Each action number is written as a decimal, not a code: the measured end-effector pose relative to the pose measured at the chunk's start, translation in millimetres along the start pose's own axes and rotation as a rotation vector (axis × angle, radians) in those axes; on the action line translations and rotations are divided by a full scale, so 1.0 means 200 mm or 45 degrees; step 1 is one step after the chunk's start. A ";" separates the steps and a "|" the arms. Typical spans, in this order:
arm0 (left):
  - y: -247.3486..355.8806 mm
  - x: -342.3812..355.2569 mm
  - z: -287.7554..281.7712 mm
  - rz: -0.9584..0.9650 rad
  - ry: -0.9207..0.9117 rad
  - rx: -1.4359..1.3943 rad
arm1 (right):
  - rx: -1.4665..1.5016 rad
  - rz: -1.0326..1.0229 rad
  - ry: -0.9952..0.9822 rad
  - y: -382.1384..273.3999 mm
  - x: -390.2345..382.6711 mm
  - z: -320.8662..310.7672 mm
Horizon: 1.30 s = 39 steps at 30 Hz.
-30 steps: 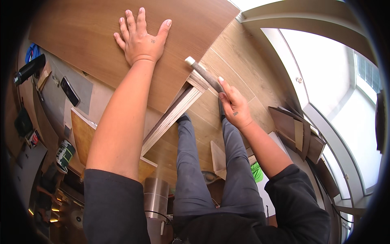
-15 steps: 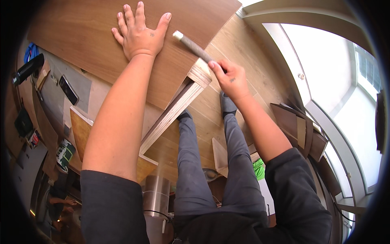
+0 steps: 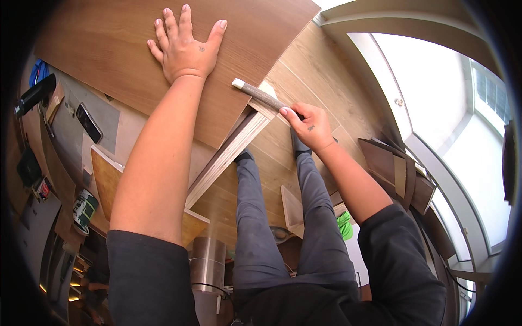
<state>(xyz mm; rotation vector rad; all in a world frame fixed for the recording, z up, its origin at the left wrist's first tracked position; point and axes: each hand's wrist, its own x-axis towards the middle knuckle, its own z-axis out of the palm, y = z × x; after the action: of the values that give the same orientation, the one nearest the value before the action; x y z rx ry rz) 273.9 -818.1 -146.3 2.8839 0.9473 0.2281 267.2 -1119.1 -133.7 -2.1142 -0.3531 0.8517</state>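
Note:
My left hand [image 3: 187,51] lies flat with spread fingers on a large brown wood-grain board [image 3: 125,49], pressing on its face. In my right hand [image 3: 310,126] is a narrow grey, file-like bar [image 3: 261,96] with a rough surface and a pale end. My fingers close around its near end, thumb along the top. The bar lies across the near right corner of the board, its pale tip over the brown face. Under that corner is a pale layered wood frame piece [image 3: 231,149], running toward me.
Left of my arm, a phone [image 3: 89,122] and a black cylinder [image 3: 37,96] rest on a work surface. Several offcut boards [image 3: 389,163] lean by the window at right. A metal cylinder [image 3: 207,261] stands near my legs, and a green cloth [image 3: 344,225] lies beyond my right leg.
My right hand and the bar have come down toward me. The bar is now flatter across the board's corner. My left hand stays in place on the board.

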 end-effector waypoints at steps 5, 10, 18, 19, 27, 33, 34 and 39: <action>0.01 0.00 0.01 -0.002 0.008 0.015 | 0.135 0.102 0.121 -0.11 0.18 -0.03; 0.01 -0.01 0.00 -0.017 -0.001 -0.004 | 0.097 0.057 0.079 -0.02 0.02 0.00; 0.02 0.00 0.00 -0.036 -0.052 0.042 | 0.420 0.150 0.294 -0.05 0.29 -0.03; 0.01 0.00 -0.01 -0.048 -0.063 0.036 | 0.514 0.146 0.278 -0.08 0.24 -0.01; 0.03 0.00 -0.02 0.002 0.001 0.015 | 0.343 0.236 0.342 0.06 0.36 -0.07; 0.02 -0.01 -0.03 -0.064 -0.105 -0.002 | 0.631 0.332 0.364 -0.13 0.36 -0.21; 0.02 0.00 -0.02 -0.064 -0.106 0.003 | 0.642 0.337 0.338 -0.15 0.28 -0.21; 0.02 -0.01 -0.02 -0.067 -0.107 0.007 | 0.449 0.282 0.211 -0.15 -0.17 -0.07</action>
<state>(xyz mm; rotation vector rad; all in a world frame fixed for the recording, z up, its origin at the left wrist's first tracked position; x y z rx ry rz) 273.2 -821.9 -141.6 2.8439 1.0091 0.0993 253.0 -1125.0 -90.1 -1.8951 0.1151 0.7912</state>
